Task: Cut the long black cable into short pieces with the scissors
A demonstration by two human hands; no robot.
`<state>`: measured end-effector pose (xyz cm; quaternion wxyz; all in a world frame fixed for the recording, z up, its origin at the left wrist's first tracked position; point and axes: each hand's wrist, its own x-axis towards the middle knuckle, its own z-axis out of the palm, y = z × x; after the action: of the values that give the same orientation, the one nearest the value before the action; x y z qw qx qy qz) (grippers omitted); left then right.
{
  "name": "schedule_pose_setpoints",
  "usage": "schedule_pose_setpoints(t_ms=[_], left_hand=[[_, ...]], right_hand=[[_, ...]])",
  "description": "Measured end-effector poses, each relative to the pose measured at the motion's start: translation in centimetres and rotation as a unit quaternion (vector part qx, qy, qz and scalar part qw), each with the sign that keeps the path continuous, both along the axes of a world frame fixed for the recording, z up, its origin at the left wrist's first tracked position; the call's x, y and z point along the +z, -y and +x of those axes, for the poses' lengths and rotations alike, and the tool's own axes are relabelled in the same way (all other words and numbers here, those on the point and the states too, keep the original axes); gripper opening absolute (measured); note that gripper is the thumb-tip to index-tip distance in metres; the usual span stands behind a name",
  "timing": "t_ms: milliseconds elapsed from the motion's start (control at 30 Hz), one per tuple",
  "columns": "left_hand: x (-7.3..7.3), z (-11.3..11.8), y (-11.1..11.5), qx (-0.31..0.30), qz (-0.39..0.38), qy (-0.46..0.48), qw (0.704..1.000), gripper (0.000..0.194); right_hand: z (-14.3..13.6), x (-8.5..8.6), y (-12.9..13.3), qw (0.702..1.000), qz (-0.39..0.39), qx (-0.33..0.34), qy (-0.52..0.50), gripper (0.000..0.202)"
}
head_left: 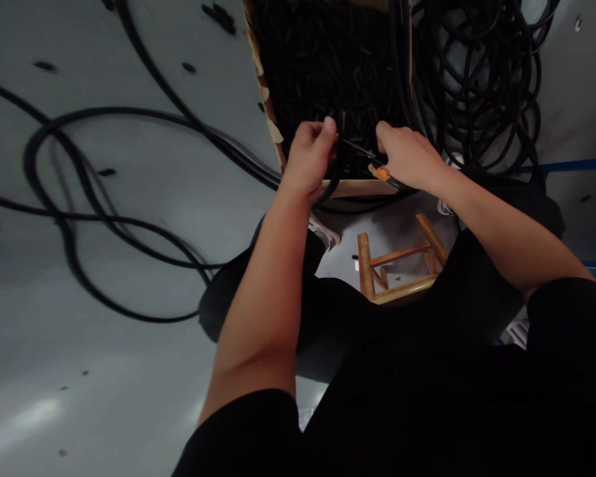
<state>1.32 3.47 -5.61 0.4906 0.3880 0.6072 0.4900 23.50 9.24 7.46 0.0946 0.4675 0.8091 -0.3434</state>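
- The left hand (310, 149) is closed, with the thumb pressed near the fingertips, and it appears to grip a black tube (334, 187).
- This tube comes out below the left hand and bends down across the front edge of the box (362, 188), near its front-left corner. Its upper end is lost in the dark, so I cannot tell where it finishes.
- The right hand (410, 152) is closed around the orange handle of a thin tool (366, 152), which looks like scissors. Whether its blades are apart I cannot tell.
- The tool lies to the left of the right hand. Its long axis goes on a slant, from the handle near the front edge towards the left fingers; the tip is just beside them, but contact with the tube is not clear.
- The left hand is the nearer one to the tube, the right hand to the handle.
- The box is of cardboard, with a torn left edge, and holds many short black pieces (328, 73).
- Outside its right edge there is a tangled coil (477, 99); beyond its left edge, loose loops (114, 110) lie on the floor (129, 364).
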Motion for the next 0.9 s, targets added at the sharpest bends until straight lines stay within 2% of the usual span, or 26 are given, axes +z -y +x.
schedule_pose_setpoints(t_ms=[133,367,500,600,667,800,900], left_hand=[[0.4,0.5,0.6,-0.047,-0.066,0.052,0.995,0.041],[3.2,2.4,1.1,-0.066,-0.056,-0.005,0.996,0.051],[3.8,1.5,0.6,-0.053,-0.026,0.001,0.998,0.059],[4.5,0.6,0.5,-0.077,-0.008,0.038,0.996,0.066],[5.5,0.5,0.6,-0.103,-0.043,0.075,0.991,0.063],[7.8,0.6,1.1,-0.139,-0.179,0.134,0.965,0.049],[8.4,-0.1,1.2,-0.144,-0.234,0.156,0.949,0.045]], right_hand=[[0.3,-0.6,-0.7,0.999,-0.019,-0.037,-0.001,0.025],[0.4,-2.8,-0.6,0.997,-0.029,-0.046,-0.048,0.035],[0.1,-2.4,-0.8,0.995,-0.026,-0.064,-0.076,0.03],[0.0,-2.0,-0.9,0.993,-0.039,-0.065,-0.094,0.033],[0.1,-1.9,-0.8,0.991,-0.053,-0.056,-0.114,0.037],[0.3,-1.8,-0.5,0.99,-0.055,-0.025,-0.128,0.034],[0.4,-1.3,-0.5,0.993,-0.044,-0.003,-0.112,0.032]])
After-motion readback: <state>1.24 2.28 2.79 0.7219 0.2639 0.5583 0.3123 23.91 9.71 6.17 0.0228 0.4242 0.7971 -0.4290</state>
